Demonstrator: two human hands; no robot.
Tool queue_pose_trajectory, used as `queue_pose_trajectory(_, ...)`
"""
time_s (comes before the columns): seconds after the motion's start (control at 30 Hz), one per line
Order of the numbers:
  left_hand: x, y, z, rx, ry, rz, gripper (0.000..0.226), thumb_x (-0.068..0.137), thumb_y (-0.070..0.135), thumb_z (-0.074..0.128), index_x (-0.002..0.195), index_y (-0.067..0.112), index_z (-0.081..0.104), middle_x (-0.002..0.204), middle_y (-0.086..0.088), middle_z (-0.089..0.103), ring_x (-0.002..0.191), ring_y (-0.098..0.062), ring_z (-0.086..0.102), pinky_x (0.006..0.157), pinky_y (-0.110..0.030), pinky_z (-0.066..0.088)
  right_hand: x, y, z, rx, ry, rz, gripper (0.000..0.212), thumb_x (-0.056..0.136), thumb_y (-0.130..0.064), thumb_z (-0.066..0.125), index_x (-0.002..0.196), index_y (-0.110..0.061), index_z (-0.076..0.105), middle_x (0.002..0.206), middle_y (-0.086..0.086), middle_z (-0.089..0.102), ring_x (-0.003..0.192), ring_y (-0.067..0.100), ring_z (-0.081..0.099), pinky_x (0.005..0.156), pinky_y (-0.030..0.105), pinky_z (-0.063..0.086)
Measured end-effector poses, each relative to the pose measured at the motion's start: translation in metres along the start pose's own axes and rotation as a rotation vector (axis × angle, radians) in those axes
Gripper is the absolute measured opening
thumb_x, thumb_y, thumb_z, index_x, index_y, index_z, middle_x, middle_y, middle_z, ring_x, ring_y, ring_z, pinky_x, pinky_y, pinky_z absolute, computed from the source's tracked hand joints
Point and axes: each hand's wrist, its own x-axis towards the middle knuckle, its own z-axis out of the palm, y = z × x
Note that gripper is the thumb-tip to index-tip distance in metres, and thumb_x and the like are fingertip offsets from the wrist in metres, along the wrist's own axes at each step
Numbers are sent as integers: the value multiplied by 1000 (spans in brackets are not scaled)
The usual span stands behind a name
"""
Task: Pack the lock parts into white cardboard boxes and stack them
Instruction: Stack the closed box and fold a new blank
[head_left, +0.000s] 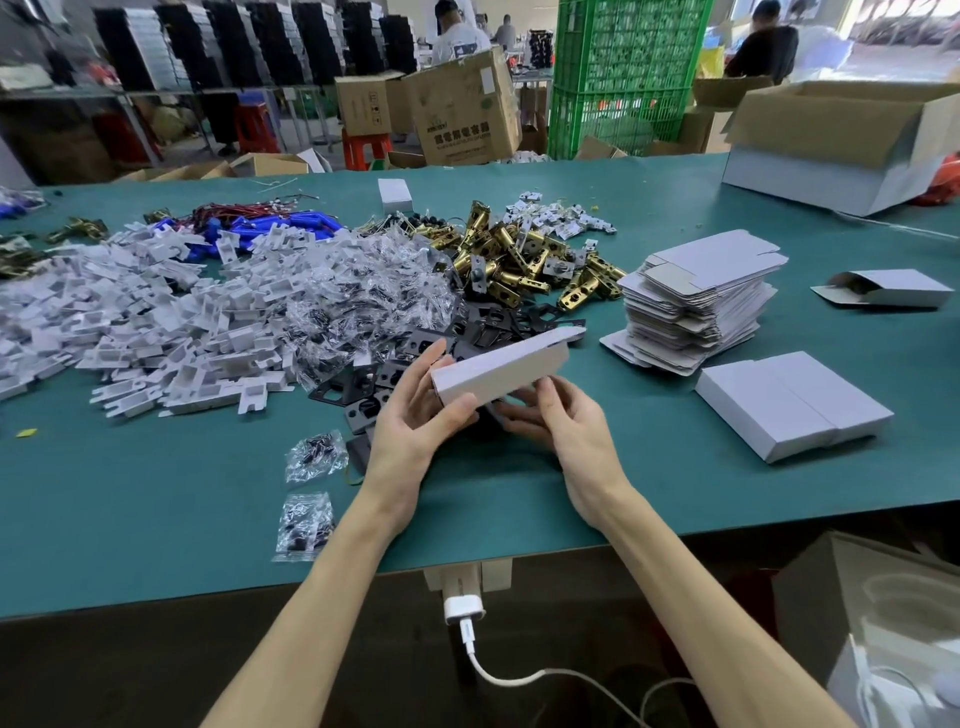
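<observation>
Two bare hands hold a white cardboard box (498, 369) just above a green table (156, 493).

The left hand (415, 415) wraps the box's near-left end; the right hand (561, 421) pinches its lower side. Smooth and rectangular, the box runs near-left to far-right, flap end pointing far-right. Bare matte tabletop lies open between the box and the near edge. Flat black plates (374, 384) lie beneath the box, glossy brass latches (519, 254) beyond it, stacked card blanks (701, 296) to its right.

Brown carton (460, 104) — green characters, unreadable.
</observation>
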Motion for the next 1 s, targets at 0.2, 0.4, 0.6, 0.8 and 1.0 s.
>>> queue_pose_trajectory(0.2,0,-1,0,120,-132,27,77,84,-4,80,144,39,59,159,2,49,140,-20,54,111,-36,50,-4,-11,0,163,-10,37,39,99,-22,62,131,-3,53,121,22,71,100,34,73,82,40,63)
queue_pose_trajectory(0.4,-3,4,2,83,-160,-1,31,101,31,65,130,25,72,152,12,56,136,-18,59,95,-34,59,-5,-11,1,179,16,66,33,102,-23,60,129,-5,55,121,17,72,106,32,73,78,36,62)
queue_pose_trajectory(0.6,-1,-1,0,25,-66,-2,45,98,20,68,142,20,61,139,-5,66,129,-26,64,95,-41,60,-6,-11,0,162,-29,42,44,95,-28,69,129,-3,56,122,16,72,107,33,72,87,42,61)
queue_pose_trajectory(0.8,-1,0,2,-25,5,-141,47,91,20,71,133,2,61,122,-12,75,113,-28,73,84,-29,62,-7,-10,0,160,-41,23,41,91,-29,73,123,-6,61,119,16,73,104,34,73,87,43,62)
queue_pose_trajectory(1.0,-1,1,0,-18,27,-136,45,89,17,73,132,6,64,121,-12,76,109,-25,73,83,-28,61,-7,-10,0,154,-55,23,49,87,-35,76,125,-7,61,117,14,74,105,33,73,88,41,61)
